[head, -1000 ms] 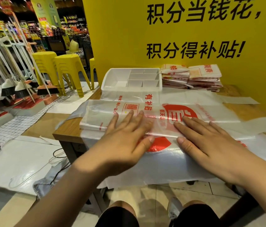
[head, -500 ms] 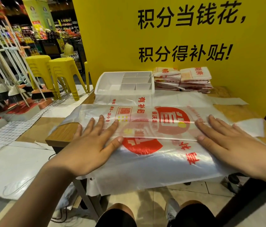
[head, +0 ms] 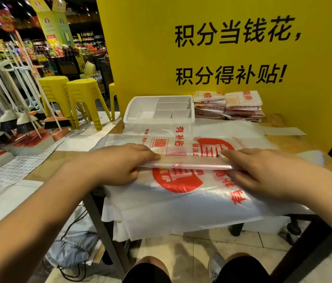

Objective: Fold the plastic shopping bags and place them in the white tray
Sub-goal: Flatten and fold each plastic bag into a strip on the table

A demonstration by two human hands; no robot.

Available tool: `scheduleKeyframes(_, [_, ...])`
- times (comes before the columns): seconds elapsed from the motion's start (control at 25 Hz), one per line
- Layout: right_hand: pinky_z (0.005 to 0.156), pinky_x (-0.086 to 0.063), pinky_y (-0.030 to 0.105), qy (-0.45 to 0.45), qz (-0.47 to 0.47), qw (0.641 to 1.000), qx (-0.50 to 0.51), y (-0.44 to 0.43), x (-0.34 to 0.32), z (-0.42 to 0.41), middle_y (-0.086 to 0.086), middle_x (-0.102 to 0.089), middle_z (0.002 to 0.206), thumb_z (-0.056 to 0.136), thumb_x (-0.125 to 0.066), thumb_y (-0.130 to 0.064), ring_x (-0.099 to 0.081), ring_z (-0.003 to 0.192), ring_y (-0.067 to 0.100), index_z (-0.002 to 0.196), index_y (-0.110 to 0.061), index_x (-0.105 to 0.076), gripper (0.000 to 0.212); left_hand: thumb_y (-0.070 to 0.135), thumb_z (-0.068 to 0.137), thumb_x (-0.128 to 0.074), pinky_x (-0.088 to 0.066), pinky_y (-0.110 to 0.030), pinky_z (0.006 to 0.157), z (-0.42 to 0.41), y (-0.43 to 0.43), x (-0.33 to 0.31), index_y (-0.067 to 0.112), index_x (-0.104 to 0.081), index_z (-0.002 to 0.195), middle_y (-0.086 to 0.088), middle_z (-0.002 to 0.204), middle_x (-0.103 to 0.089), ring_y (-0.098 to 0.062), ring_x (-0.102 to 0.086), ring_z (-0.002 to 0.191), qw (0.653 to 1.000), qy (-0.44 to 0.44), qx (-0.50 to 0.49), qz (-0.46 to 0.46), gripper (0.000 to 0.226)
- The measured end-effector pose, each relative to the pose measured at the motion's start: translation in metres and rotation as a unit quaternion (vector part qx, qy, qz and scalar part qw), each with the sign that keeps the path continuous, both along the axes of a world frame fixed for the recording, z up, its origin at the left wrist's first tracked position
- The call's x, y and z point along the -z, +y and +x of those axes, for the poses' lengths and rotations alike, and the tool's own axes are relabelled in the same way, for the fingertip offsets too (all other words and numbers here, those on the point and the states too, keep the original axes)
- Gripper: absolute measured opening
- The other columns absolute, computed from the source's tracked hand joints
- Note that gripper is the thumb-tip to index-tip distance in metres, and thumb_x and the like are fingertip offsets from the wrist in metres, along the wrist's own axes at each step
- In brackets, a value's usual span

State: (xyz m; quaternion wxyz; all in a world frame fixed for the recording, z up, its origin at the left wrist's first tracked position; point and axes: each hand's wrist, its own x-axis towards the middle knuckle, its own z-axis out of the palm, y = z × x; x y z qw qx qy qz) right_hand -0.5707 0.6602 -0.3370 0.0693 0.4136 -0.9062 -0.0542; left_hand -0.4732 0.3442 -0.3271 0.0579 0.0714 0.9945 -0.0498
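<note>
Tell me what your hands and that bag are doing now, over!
Left hand and right hand both pinch near fold of translucent white red-printed plastic shopping bag. Bag not yet in white divided plastic tray behind. Nothing in the way.

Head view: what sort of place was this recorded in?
Most likely a supermarket or general store. Stocked shelves fill the background, brooms stand on display racks at left beside stacked yellow stools, and the plastic shopping bag being folded lies before a yellow promotional wall.
</note>
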Motion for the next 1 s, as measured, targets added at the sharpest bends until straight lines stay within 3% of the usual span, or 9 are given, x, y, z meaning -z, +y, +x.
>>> scheduleKeyframes(0.16, [0.075, -0.051, 0.036, 0.027, -0.044, 0.999, -0.008, -0.002, 0.003, -0.010, -0.011, -0.061, 0.109, 0.094, -0.036, -0.052, -0.058, 0.090, 0.015, 0.120, -0.037, -0.050, 0.033, 0.029, 0.103, -0.044, -0.048, -0.036, 0.097, 0.000, 0.004, 0.005, 0.038, -0.047, 0.141, 0.012, 0.140, -0.054, -0.012, -0.052, 0.123, 0.995, 0.102, -0.004, 0.020, 0.039])
scheduleKeyframes(0.24, [0.079, -0.051, 0.037, -0.018, -0.056, 0.998, -0.004, 0.000, -0.001, -0.012, -0.013, -0.058, 0.106, 0.092, -0.033, -0.053, -0.056, 0.090, 0.012, 0.110, -0.035, -0.056, 0.034, 0.030, 0.104, -0.043, -0.047, -0.034, 0.097, 0.003, 0.003, 0.002, 0.034, -0.052, 0.135, 0.011, 0.132, -0.057, -0.011, -0.053, 0.117, 0.993, 0.104, -0.008, 0.054, 0.033])
scheduleKeyframes(0.36, [0.090, -0.047, 0.033, -0.109, -0.030, 0.994, 0.011, 0.000, -0.016, -0.018, -0.014, -0.056, 0.114, 0.097, -0.040, -0.053, -0.056, 0.098, 0.010, 0.115, -0.036, -0.060, 0.032, 0.034, 0.105, -0.042, -0.043, -0.029, 0.099, 0.000, 0.000, -0.013, 0.032, -0.056, 0.131, 0.013, 0.123, -0.057, -0.008, -0.052, 0.113, 0.996, 0.030, -0.004, 0.083, 0.030])
scheduleKeyframes(0.52, [0.092, -0.047, 0.035, -0.173, -0.028, 0.983, 0.056, -0.015, -0.039, -0.051, -0.010, -0.064, 0.119, 0.092, -0.041, -0.066, -0.058, 0.103, 0.013, 0.122, -0.037, -0.057, 0.044, 0.049, 0.101, -0.043, -0.048, -0.038, 0.093, -0.035, -0.015, -0.036, 0.034, -0.060, 0.121, 0.012, 0.112, -0.064, -0.012, -0.059, 0.103, 0.992, -0.018, -0.037, 0.116, 0.030])
scheduleKeyframes(0.68, [0.088, -0.044, 0.032, -0.128, -0.052, 0.985, 0.106, -0.030, -0.030, -0.083, -0.003, -0.062, 0.124, 0.087, -0.048, -0.071, -0.053, 0.100, 0.017, 0.128, -0.031, -0.053, 0.058, 0.056, 0.095, -0.050, -0.046, -0.031, 0.077, -0.070, -0.028, -0.027, 0.039, -0.061, 0.116, 0.015, 0.101, -0.063, -0.011, -0.060, 0.095, 0.985, 0.025, -0.080, 0.153, 0.029])
scheduleKeyframes(0.84, [0.095, -0.048, 0.041, -0.068, -0.096, 0.987, 0.112, -0.033, -0.002, -0.092, -0.003, -0.058, 0.121, 0.090, -0.048, -0.066, -0.056, 0.110, 0.021, 0.123, -0.032, -0.055, 0.048, 0.048, 0.100, -0.050, -0.049, -0.037, 0.090, -0.081, -0.032, 0.007, 0.033, -0.062, 0.123, 0.005, 0.116, -0.061, -0.016, -0.057, 0.104, 0.978, 0.144, -0.085, 0.124, 0.030])
scheduleKeyframes(1.0, [0.095, -0.047, 0.043, -0.001, -0.151, 0.980, 0.127, -0.037, 0.016, -0.084, 0.001, -0.058, 0.119, 0.096, -0.047, -0.052, -0.056, 0.113, 0.027, 0.123, -0.029, -0.058, 0.038, 0.053, 0.103, -0.033, -0.037, -0.042, 0.111, -0.074, -0.026, 0.029, 0.028, -0.054, 0.140, 0.002, 0.138, -0.053, -0.019, -0.047, 0.130, 0.972, 0.157, -0.093, 0.151, 0.049])
